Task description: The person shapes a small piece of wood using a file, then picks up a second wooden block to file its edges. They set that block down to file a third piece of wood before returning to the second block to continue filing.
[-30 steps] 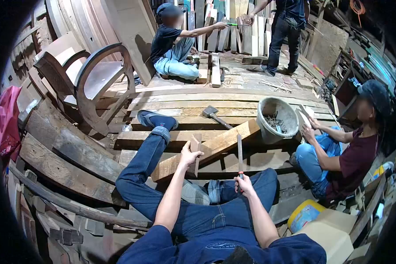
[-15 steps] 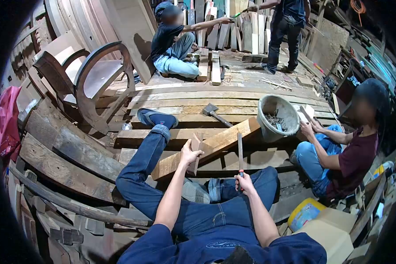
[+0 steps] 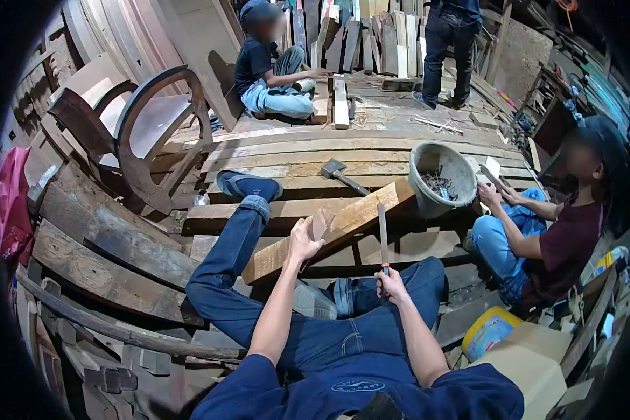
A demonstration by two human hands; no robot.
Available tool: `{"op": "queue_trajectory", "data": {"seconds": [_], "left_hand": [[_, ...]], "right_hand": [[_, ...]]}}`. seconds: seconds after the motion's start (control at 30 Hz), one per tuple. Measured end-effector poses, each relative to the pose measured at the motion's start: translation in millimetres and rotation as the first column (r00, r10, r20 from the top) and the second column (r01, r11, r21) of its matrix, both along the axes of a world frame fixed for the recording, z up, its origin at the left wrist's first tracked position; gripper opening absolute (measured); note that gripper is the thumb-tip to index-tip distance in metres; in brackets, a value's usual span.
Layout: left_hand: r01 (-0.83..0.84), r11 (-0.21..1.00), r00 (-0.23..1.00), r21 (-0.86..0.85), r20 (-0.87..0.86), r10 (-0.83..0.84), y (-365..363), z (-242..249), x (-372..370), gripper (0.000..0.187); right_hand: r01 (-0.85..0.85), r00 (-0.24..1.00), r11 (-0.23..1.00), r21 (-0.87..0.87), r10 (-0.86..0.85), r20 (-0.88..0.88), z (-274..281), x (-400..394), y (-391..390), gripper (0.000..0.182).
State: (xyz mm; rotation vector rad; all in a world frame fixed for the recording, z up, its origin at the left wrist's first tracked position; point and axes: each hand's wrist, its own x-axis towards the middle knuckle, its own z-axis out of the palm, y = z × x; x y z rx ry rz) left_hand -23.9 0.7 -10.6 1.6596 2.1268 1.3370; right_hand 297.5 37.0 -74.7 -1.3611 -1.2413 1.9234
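Left hand (image 3: 304, 241): partly closed, fingers and thumb curled round a small wood block (image 3: 320, 222), whose upper end sticks out past the fingers. Right hand (image 3: 393, 283): closed round the handle of a file (image 3: 383, 234), blade pointing away from the body.

Landmark: the beam (image 3: 360, 217), lying at a slant, its left end nearer the wearer. Block is seen against the middle of the beam; whether it touches cannot be told. File blade is seen against the beam's right half, tip within its outline; contact likewise unclear. Block and blade stand apart, beam surface visible in the gap between them.

Edges about the beam: bucket (image 3: 414, 183) just beside its right end, which limits room on that side. Hammer (image 3: 334, 169) lies beyond the beam, head away, handle end close to the beam's far edge. Wearer's left foot (image 3: 250, 187) is past the beam's left half, with planks showing between. Wearer's shoe (image 3: 313, 302) sits on the near side, below the beam. Chair (image 3: 164, 133) stands well apart, left of the beam. Seated co-worker (image 3: 570, 234) is right of the beam, on the far side of the bucket from it.
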Motion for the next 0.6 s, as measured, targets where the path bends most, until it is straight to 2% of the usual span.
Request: {"op": "queue_trajectory", "data": {"seconds": [0.07,0.2,0.33,0.43,0.6], "left_hand": [[0.008,1.000,1.000,0.004,0.005,-0.008,-3.7,11.6,3.5,0.079],[0.067,0.996,0.984,0.065,-0.170,-0.055,-11.0,33.4,10.6,0.083],[0.055,0.989,0.974,-0.135,-0.212,-0.083,-13.0,33.6,12.6,0.092],[0.033,0.983,0.941,-0.183,-0.326,-0.093,-13.7,37.2,14.8,0.094],[0.069,0.979,0.933,-0.191,-0.336,-0.132,-15.0,36.8,18.5,0.090]], "right_hand": [[0.000,1.000,1.000,-0.007,0.000,-0.006,-1.7,1.0,0.3,0.008],[0.002,1.000,1.000,-0.004,-0.002,-0.005,-3.2,0.9,0.6,0.008],[0.003,1.000,1.000,-0.002,-0.003,-0.014,-5.5,0.6,0.6,0.009],[0.001,1.000,1.000,0.005,-0.001,0.003,-5.8,0.9,1.8,0.008],[-0.003,1.000,1.000,-0.012,0.003,-0.021,-6.1,0.9,2.0,0.007]]}}
